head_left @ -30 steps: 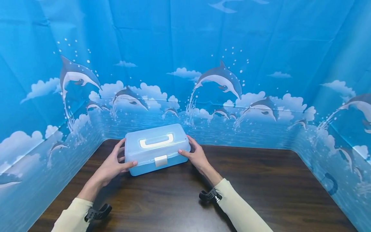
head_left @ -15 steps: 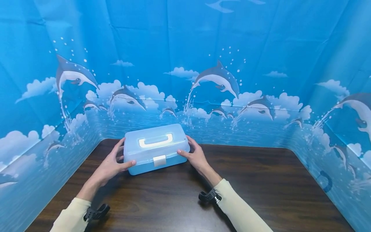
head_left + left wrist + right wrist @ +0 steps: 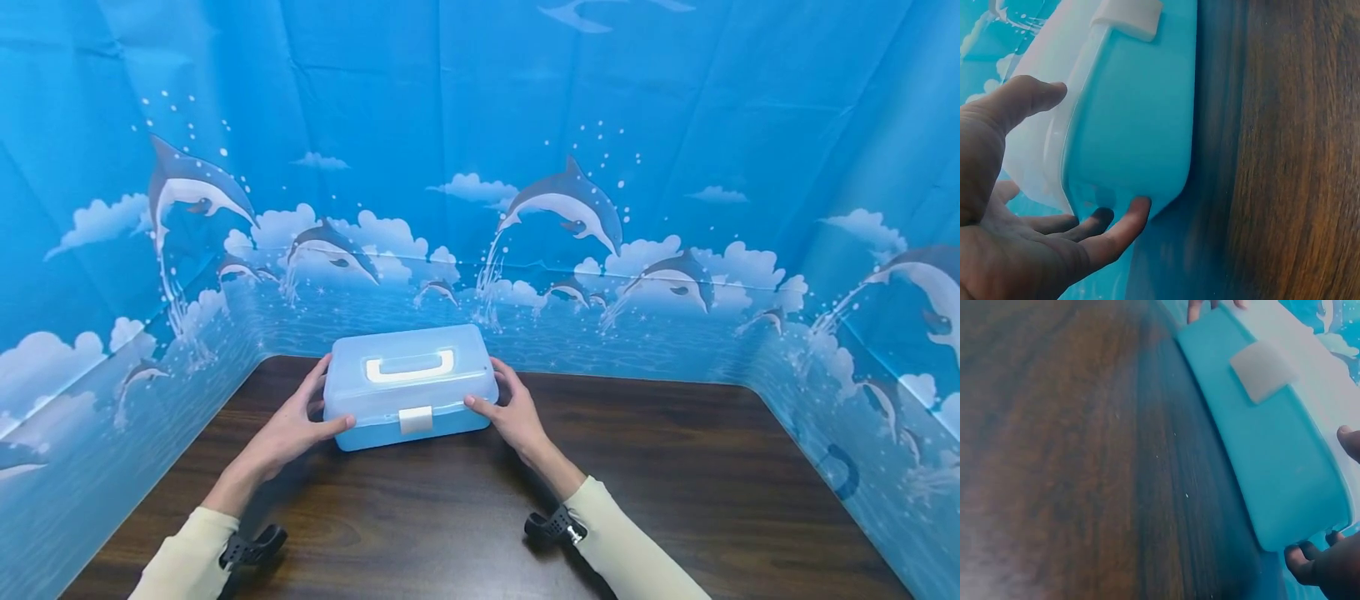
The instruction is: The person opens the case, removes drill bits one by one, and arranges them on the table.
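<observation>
A storage box (image 3: 408, 379) with a light-blue base, a translucent lid, a white handle (image 3: 410, 367) and a white front latch (image 3: 416, 420) sits at the far left part of the table, its lid down. My left hand (image 3: 288, 425) holds its left end, thumb at the lid's front corner and the other fingers on the end wall. At the opposite end my right hand (image 3: 517, 417) grips the box, thumb on the lid's front edge and fingers around the side. The left wrist view shows fingertips (image 3: 1141, 206) against the blue base (image 3: 1138, 112).
The dark wooden table (image 3: 637, 483) extends in front of the box and to its right. A blue dolphin-print curtain (image 3: 480, 167) surrounds the back and both sides, close behind the box. Black wrist straps (image 3: 555, 525) hang below both sleeves.
The box has turned slightly, its right end coming a little nearer to me, and has shifted slightly rightward. Both hands have stayed on its ends.
</observation>
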`<state>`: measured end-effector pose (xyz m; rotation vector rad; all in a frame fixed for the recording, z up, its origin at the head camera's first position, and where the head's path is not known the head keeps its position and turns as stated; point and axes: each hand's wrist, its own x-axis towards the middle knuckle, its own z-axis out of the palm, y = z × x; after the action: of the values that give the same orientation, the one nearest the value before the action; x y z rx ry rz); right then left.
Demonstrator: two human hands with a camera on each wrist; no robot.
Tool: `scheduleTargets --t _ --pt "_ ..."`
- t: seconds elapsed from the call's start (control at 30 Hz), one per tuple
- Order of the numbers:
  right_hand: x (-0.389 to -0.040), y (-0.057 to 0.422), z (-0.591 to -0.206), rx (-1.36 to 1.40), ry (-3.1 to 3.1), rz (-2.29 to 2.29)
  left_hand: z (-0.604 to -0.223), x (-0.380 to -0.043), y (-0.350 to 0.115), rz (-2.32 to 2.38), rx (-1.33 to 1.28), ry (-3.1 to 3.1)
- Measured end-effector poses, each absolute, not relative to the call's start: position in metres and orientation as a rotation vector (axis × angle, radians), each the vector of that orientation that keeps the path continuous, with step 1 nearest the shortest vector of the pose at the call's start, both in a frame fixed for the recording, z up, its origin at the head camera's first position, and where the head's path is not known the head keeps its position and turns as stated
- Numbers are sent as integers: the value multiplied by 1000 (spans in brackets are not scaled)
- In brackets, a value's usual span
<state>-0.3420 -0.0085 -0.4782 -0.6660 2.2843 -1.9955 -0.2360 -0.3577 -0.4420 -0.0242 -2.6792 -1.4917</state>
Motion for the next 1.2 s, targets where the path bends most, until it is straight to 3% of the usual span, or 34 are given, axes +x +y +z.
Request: scheduleTargets --t 0.7,1.0,1.2 --pt "-317 39 -471 -655 2345 -1887 -448 -235 -339 -1515 -196 -2646" --pt "-300 50 -464 -463 2802 -1689 -453 -238 -329 -1526 -166 -2651" --pt "-289 50 -459 -503 2643 -1629 -453 -240 -324 -1545 -181 -2634"
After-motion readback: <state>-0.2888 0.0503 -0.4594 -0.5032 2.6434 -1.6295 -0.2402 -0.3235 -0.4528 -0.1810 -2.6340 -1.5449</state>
